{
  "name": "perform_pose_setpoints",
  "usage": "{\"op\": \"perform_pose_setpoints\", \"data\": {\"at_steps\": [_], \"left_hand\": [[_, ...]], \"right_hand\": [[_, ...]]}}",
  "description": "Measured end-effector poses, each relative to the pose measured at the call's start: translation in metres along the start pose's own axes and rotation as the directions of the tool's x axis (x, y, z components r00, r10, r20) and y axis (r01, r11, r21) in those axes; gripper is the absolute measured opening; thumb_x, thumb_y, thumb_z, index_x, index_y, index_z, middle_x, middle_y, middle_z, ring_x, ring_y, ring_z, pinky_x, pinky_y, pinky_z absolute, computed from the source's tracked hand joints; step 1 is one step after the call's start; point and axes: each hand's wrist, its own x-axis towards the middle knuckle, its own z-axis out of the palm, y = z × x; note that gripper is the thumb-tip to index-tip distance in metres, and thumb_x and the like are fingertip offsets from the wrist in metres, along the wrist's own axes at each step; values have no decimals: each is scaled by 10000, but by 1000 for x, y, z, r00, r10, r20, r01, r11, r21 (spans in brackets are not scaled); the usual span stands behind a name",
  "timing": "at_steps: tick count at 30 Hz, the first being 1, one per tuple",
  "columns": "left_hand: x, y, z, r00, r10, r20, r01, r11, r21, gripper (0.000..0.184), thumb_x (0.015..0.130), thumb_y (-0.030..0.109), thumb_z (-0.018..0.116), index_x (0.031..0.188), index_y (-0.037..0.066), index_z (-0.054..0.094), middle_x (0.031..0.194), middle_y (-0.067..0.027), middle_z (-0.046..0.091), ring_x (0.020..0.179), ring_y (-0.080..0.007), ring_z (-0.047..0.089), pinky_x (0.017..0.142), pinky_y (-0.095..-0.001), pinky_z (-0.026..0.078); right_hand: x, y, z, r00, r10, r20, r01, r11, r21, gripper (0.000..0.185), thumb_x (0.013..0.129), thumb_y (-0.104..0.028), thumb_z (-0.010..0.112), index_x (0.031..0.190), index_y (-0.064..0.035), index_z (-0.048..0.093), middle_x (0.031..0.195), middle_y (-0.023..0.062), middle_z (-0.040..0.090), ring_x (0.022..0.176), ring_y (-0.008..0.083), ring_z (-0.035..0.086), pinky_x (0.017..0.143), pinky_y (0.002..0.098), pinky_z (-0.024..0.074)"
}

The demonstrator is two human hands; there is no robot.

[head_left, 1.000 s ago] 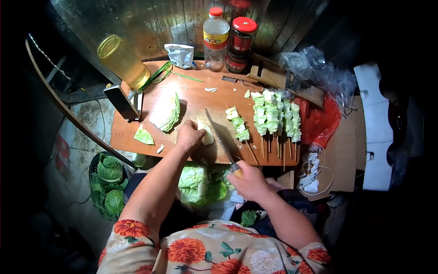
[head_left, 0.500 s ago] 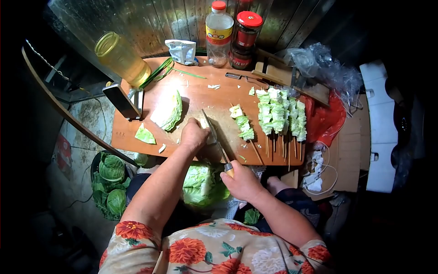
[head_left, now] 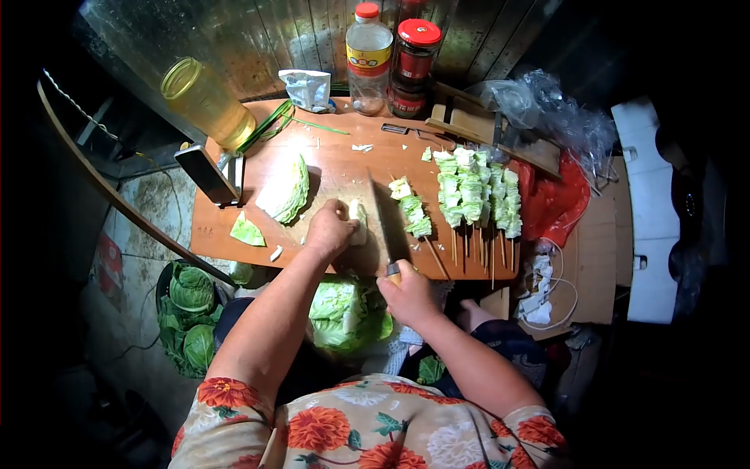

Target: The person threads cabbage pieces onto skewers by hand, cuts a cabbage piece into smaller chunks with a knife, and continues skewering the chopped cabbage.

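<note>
My right hand (head_left: 408, 297) is closed round the wooden handle of a knife (head_left: 380, 223), whose blade points away from me over the table. Left of the blade, my left hand (head_left: 331, 230) bends its fingers over a pale piece of cabbage (head_left: 357, 221) and presses it to the board. A narrow gap lies between the blade and this piece. A cabbage wedge (head_left: 287, 190) rests farther left, with a cut leaf piece (head_left: 248, 230) near it. To the right, one cabbage skewer (head_left: 411, 207) lies apart from a row of several cabbage skewers (head_left: 469, 187).
A phone (head_left: 205, 173) on a stand and a jar of yellow liquid (head_left: 207, 105) stand at the left. Behind are a bottle (head_left: 368, 62) and red-lidded jars (head_left: 416, 59). A red plastic bag (head_left: 564, 199) lies right; cabbage (head_left: 340, 313) sits below the table edge.
The knife has shifted right, away from my left hand, and its blade now points more straight ahead. The pale cabbage piece shows more clearly beside my left fingers.
</note>
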Motion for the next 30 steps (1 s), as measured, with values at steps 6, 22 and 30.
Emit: {"op": "perform_pose_setpoints", "data": {"at_steps": [6,22,30], "left_hand": [[2,-3,-3,994,113,-4,-113,993,-31,306,725,90,701,1001,32,582,918,-168,669,856,-298,652,775,-356,511],[-7,12,-10,947,317,-42,-306,938,164,142,710,55,697,837,1,661,807,-199,656,752,-361,643,712,-387,519],[-6,13,-8,951,303,-56,-284,934,216,151,715,63,723,841,3,664,806,-193,674,755,-316,671,692,-369,528]], "right_hand": [[-17,-27,-24,999,-19,43,22,997,-75,332,822,-309,640,965,-23,550,833,224,642,797,424,621,699,465,489],[-7,-59,-84,953,96,286,14,932,-362,316,812,-274,609,1021,-38,589,812,236,638,774,394,634,708,438,505],[31,-60,-83,930,134,342,59,865,-499,254,812,-251,591,967,-51,616,855,201,650,810,345,644,727,425,502]]}}
